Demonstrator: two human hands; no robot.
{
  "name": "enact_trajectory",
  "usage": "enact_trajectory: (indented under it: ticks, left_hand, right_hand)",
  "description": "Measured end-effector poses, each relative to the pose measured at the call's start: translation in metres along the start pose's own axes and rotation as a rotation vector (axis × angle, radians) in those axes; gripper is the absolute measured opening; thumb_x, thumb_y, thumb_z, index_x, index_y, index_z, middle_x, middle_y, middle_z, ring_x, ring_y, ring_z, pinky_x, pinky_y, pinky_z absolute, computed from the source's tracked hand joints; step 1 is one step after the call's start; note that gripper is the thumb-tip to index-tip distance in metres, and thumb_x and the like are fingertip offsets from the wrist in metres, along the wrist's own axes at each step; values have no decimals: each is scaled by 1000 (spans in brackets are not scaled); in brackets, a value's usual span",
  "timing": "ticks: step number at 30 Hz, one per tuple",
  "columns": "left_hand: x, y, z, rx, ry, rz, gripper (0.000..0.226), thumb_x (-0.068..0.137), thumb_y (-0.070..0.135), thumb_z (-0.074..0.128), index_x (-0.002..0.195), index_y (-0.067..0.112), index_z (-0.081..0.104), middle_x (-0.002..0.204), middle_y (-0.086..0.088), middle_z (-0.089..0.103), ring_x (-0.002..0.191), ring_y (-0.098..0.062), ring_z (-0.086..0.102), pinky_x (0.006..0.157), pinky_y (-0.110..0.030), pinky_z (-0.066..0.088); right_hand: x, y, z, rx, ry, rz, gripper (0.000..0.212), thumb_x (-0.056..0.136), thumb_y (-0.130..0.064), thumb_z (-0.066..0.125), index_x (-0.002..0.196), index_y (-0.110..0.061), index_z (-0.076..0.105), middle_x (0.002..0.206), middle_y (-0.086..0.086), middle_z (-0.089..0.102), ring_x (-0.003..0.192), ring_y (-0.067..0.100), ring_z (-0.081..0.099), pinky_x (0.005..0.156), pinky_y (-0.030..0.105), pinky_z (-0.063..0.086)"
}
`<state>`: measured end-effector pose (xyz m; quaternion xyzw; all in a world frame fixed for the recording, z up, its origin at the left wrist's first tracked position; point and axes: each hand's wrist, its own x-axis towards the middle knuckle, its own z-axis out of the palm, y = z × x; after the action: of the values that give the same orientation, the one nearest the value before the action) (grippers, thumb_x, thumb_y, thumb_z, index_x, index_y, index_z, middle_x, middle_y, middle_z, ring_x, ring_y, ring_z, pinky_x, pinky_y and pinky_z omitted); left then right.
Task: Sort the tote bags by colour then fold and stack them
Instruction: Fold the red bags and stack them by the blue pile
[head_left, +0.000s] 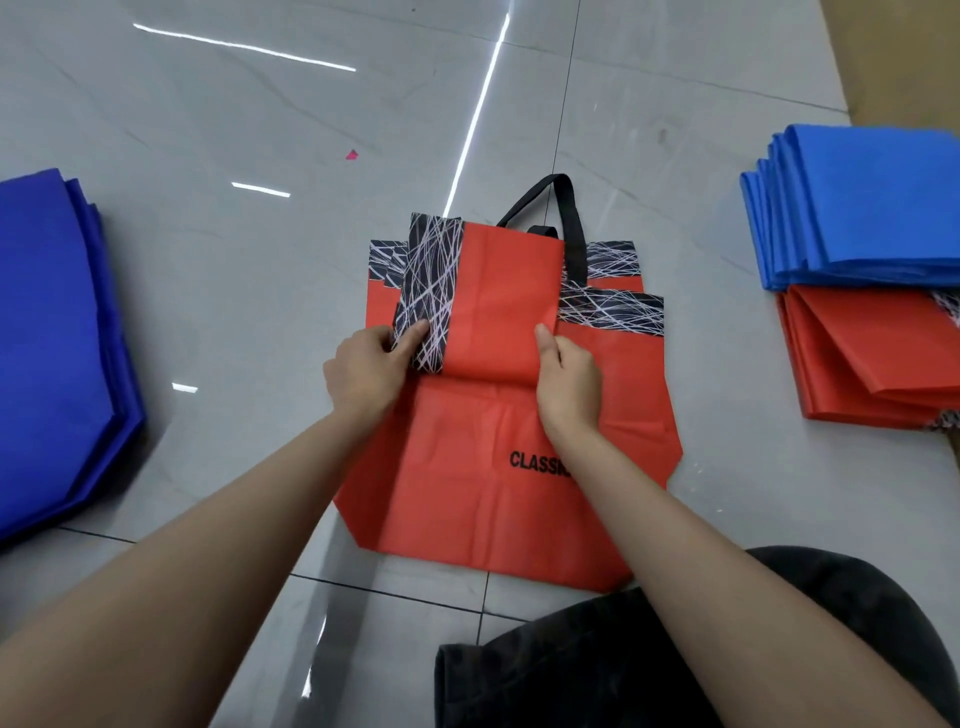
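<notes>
head view: left grip (366, 371) and right grip (569, 384) both pinch the folded red tote (504, 301).

Both bare forearms reach forward from the lower corners and converge toward the middle. The left hand (371, 371) pinches the left edge of the folded red bag (506, 306), thumb on top and angled up and inward, the other fingers curled in at the edge. The right hand (569, 387) mirrors it on the right edge, thumb laid flat on top, fingers tucked under. The two grips sit nearly level, one at each side of the fold, and both wrists run straight.
</notes>
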<state>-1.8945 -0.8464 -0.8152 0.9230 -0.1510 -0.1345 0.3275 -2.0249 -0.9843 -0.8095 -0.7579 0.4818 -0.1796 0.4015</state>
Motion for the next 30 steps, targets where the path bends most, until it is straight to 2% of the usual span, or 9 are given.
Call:
enact_trajectory:
  ticks: [4,8,11,17,20,23,25,27,30]
  left_hand:
    - [5,10,4,184,41,-35,57,89,63,41,58,15,39,58,-3,48,75,-33,54,71,-36,32]
    - [1,16,4,331,102,42,51,89,61,42,91,11,50,87,-13,67,88,-32,61,83,-39,29]
    - [-14,17,1,348,143,98,53,88,60,46,101,9,45,81,-13,68,82,-31,63,81,-39,26]
    - [-48,3,-1,303,-1,141,39,90,55,48,87,17,43,77,-5,66,84,-30,63,77,-36,28]
    - [-54,-3,-1,478,101,238,40,88,53,52,83,14,48,71,-7,64,78,-31,61,74,-39,25]
    - [-54,-4,9,532,203,383,36,85,41,58,104,10,59,114,-20,60,104,-35,55,84,-45,31]
    - [-51,-6,16,443,39,474,49,92,38,35,134,16,48,149,-11,36,135,-30,35,105,-48,27]
    - [-50,-10,23,388,-119,435,63,91,48,12,148,23,26,157,3,13,145,-17,12,116,-45,15]
    - [-51,-16,29,413,-107,419,68,90,55,10,150,23,19,158,4,10,145,-15,8,115,-41,10]
  right_hand:
    - [17,-16,10,-249,2,140,48,99,-45,37,87,-7,65,98,18,67,94,35,61,66,34,36]
    - [14,-22,9,-391,24,219,40,100,-38,39,107,-6,61,114,16,64,106,33,59,79,35,44]
    - [-2,-17,3,-465,57,135,30,100,-34,40,115,-9,49,107,17,66,101,35,61,73,37,42]
    - [-21,8,-3,-693,233,-507,45,76,-9,42,119,-12,57,118,17,59,104,35,53,83,40,45]
    - [-30,11,8,-610,-93,-804,48,87,-20,37,132,-16,53,142,12,46,126,31,43,103,40,34]
    - [-38,11,20,-644,-292,-634,57,93,-38,18,145,-25,36,156,1,25,143,23,22,114,41,18]
    - [-37,16,25,-694,-297,-604,58,93,-39,13,148,-30,27,158,-3,18,145,20,14,116,41,13]
    - [-35,20,26,-737,-294,-605,56,94,-39,16,148,-30,26,158,-3,18,145,20,15,115,41,14]
    - [-35,16,26,-747,-308,-597,56,94,-39,15,148,-30,25,158,-3,17,145,19,14,116,40,13]
